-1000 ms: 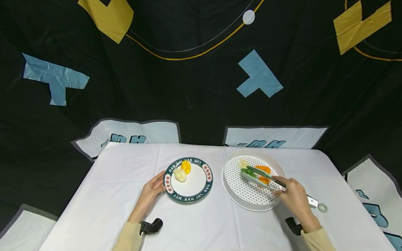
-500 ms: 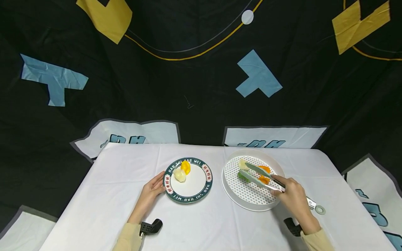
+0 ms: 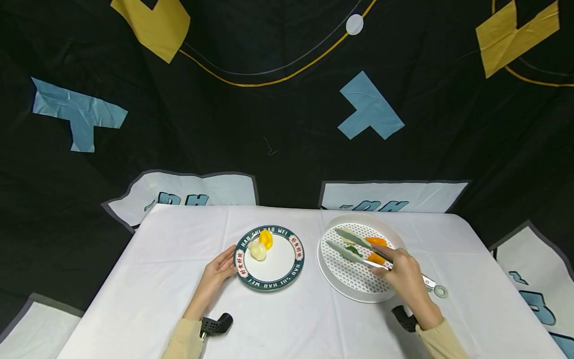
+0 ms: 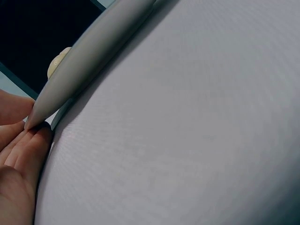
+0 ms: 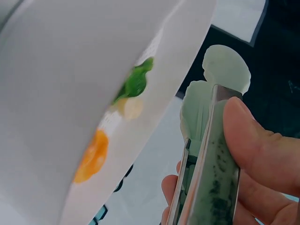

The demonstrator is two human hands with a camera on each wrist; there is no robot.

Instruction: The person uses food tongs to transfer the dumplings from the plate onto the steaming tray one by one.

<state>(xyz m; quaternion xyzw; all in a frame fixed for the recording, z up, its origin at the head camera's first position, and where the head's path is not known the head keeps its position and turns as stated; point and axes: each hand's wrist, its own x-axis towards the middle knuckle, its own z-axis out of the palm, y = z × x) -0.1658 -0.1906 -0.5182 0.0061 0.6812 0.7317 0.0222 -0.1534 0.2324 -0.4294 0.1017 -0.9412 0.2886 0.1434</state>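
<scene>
Head view: right hand curls round a pair of green-tipped metal tongs, thumb on top, fingers underneath; right wrist view confirms the thumb pressed on the upper arm of the tongs. Tong arms stand apart, tips over the far half of the white perforated tray; nothing caught between them. A green vegetable piece lies on the tray between the two tips; a pale piece sits just beyond it, partly hidden by the upper arm. Two orange pieces lie to the right of the green one, close by the fingers. Right wrist view shows green piece, pale piece and orange piece lined up against the tray's surface

Left hand rests on the white tabletop at the left rim of the green-banded plate; fingers relaxed, fingertips touching the rim, not wrapped round it. Left wrist view: fingers lie against the plate's edge. On the plate, far-left part: a yellow piece and a pale piece, touching

Plate and tray sit side by side, near the tabletop's middle, apart
</scene>
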